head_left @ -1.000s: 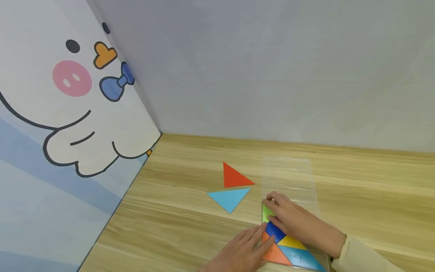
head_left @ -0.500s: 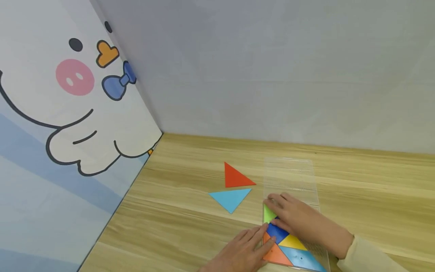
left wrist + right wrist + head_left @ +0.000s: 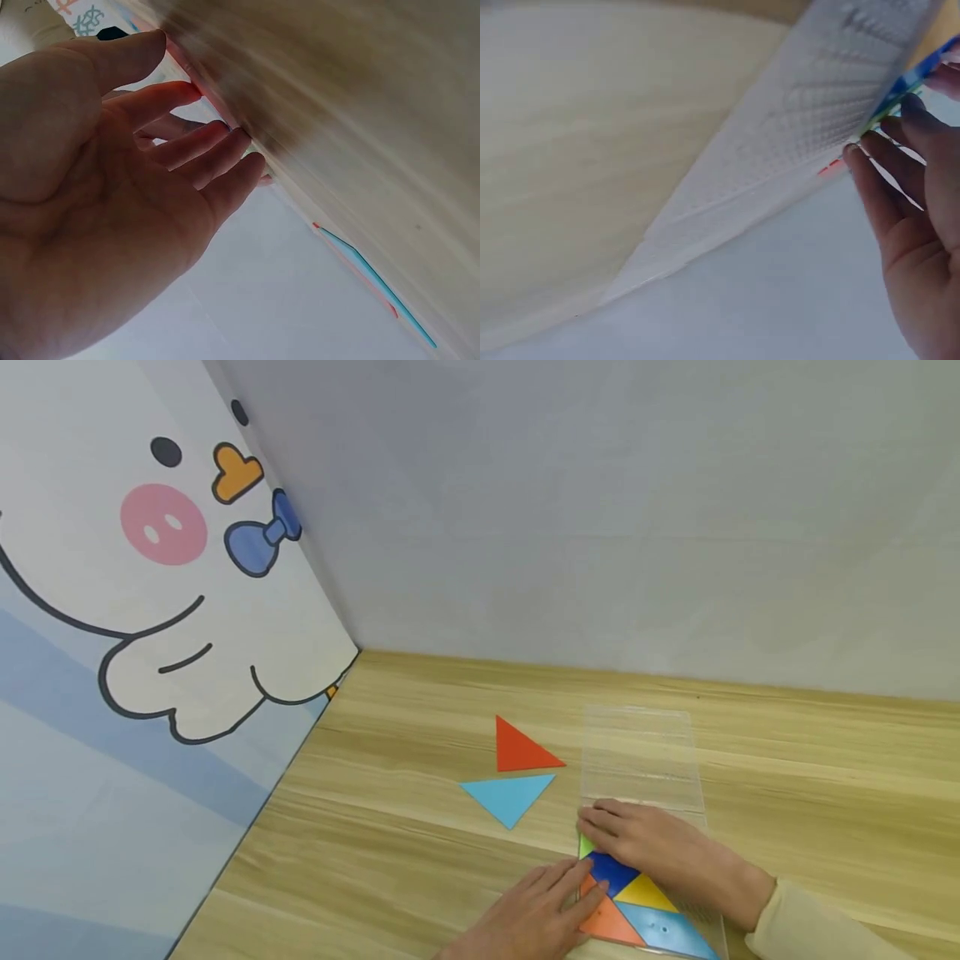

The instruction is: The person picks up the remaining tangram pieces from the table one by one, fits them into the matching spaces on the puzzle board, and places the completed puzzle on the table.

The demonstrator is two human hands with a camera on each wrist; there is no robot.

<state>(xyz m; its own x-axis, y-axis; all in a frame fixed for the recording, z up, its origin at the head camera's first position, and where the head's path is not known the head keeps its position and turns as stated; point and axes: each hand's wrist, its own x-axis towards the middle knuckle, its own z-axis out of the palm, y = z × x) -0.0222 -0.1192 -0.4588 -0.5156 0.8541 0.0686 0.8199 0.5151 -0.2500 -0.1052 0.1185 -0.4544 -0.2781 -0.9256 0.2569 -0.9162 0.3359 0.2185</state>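
A clear plastic case lies unfolded on the table, its near half bearing flat tangram pieces. Across the green piece lie the fingers of my right hand, covering most of it. Fingertips of my left hand rest at the case's left edge, with the thumb on the orange piece. Beside them show a dark blue piece, a yellow piece and a light blue piece. In the right wrist view, the right fingertips touch the case's edge near the green piece.
Left of the case, a red triangle and a light blue triangle lie loose on the wooden table. A pale wall rises behind, and a panel with a cartoon bird stands at left.
My right hand has shifted slightly nearer, and its fingers now cover more of the green piece. My left hand has stayed almost still.
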